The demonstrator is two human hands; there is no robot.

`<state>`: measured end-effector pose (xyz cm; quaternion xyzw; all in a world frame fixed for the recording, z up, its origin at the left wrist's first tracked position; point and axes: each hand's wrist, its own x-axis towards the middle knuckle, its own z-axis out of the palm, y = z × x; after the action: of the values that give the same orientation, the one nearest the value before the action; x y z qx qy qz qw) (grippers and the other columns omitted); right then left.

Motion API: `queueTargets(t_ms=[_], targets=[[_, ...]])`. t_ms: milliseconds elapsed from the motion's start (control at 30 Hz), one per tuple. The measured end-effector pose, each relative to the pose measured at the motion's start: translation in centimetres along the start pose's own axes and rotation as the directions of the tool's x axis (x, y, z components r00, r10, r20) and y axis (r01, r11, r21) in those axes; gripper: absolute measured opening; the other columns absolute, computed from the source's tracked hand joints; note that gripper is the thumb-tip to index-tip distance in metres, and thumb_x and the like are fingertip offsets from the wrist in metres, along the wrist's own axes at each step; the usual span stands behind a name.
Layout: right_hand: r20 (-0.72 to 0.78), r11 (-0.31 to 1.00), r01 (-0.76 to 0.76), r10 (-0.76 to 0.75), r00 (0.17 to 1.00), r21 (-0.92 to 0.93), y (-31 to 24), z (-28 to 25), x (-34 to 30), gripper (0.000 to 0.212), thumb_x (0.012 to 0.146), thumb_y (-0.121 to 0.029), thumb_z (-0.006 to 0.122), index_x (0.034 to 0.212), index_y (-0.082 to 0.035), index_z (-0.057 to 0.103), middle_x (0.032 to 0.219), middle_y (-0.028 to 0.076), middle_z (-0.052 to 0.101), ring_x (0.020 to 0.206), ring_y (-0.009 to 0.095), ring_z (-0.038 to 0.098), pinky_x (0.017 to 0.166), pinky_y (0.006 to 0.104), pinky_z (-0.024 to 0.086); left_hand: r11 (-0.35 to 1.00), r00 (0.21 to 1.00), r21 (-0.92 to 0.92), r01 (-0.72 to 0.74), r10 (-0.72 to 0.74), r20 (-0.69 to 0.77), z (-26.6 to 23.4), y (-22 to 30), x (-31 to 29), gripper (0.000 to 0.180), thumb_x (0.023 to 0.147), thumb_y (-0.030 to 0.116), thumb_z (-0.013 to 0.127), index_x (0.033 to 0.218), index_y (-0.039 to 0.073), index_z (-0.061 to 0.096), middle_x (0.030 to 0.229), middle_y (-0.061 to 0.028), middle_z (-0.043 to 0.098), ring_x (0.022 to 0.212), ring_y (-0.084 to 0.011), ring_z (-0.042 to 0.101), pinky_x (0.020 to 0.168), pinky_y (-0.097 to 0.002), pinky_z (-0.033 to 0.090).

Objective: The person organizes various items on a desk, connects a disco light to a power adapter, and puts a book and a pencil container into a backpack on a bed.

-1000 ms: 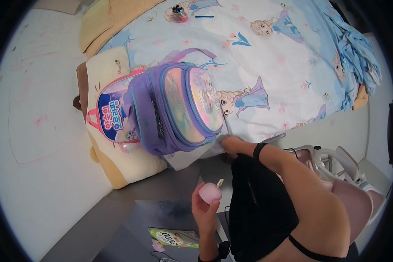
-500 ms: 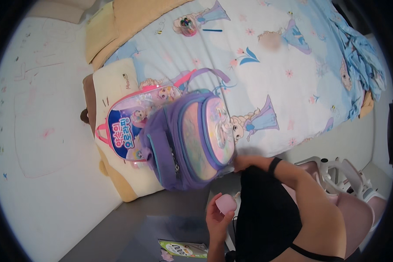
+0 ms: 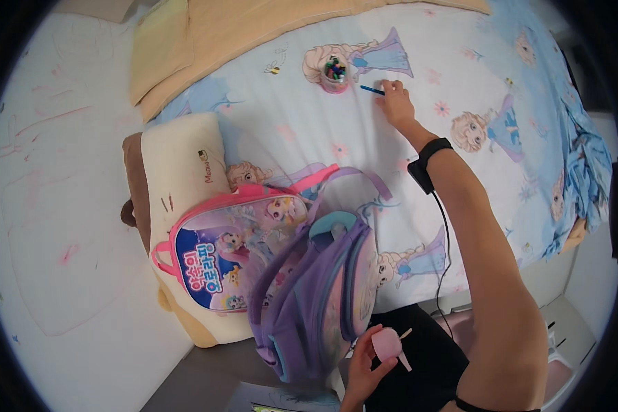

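My right hand [image 3: 396, 104] is stretched over the bed, its fingers bent and closed on one end of a slim blue pen [image 3: 371, 89] on the sheet. Just left of the pen stands a clear tub [image 3: 334, 75] of colourful small items, perhaps pens. Low in the view, my left hand [image 3: 365, 371] grips a small rounded pink thing [image 3: 386, 342] between thumb and fingers. A pale stick-like piece and a pink tab jut from it; its exact kind is unclear. Beside that hand is a purple backpack [image 3: 316, 295] with a shiny pastel front.
A smaller pink and blue child's backpack [image 3: 244, 240] leans on a cream plush cushion [image 3: 185, 147]. The bed has a printed sheet [image 3: 419, 178]. Rumpled blue fabric [image 3: 584, 165] lies at its right edge. From my right wristband [image 3: 429, 161] a black cable [image 3: 446, 233] hangs.
My right hand has gone from beside the purple backpack, up across the bed, to the pen. My left hand still grips the pink thing. The view has shifted.
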<state>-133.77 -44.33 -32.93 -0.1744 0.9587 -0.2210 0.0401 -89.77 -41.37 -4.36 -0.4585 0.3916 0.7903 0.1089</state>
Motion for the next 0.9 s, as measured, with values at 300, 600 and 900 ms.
queueTargets(t_ms=[300,600,900], targets=[[0.114,0.975,-0.052,0.028,0.993,0.216,0.2,-1.2,1.1,0.014,0.086,-0.018,0.05,0.092,-0.005,0.05,0.086,0.018,0.06,0.081,0.035,0.058,0.067,0.0434,0.045,1.0,0.997,-0.025,0.017,-0.019,-0.077,0.9,2.8,3.1,0.066,0.074,0.005,0.07,0.13,0.004,0.036,0.123,-0.0114,0.046,0.113,-0.0208,0.047,0.098,-0.0335,0.036],[0.096,0.995,0.009,-0.018,0.995,0.097,-2.0,2.2,-0.4,0.028,0.082,-0.018,0.057,0.103,-0.004,0.047,0.093,0.017,0.059,0.081,0.035,0.059,0.068,0.0432,0.047,1.0,0.998,-0.023,0.001,-0.003,-0.068,2.7,3.5,4.9,0.064,0.075,0.006,0.07,0.129,0.004,0.037,0.12,-0.0107,0.048,0.109,-0.0192,0.049,0.095,-0.0319,0.038],[0.132,0.906,0.012,-0.074,0.988,0.423,-4.7,-6.1,0.4,0.015,0.083,-0.01,0.055,0.097,-0.003,0.052,0.081,0.017,0.058,0.071,0.034,0.057,0.062,0.0413,0.044,0.999,0.992,-0.047,-0.009,0.003,-0.129,2.9,3.5,4.6,0.063,0.075,0.005,0.07,0.129,0.004,0.038,0.118,-0.0106,0.049,0.107,-0.0191,0.051,0.094,-0.032,0.039]])
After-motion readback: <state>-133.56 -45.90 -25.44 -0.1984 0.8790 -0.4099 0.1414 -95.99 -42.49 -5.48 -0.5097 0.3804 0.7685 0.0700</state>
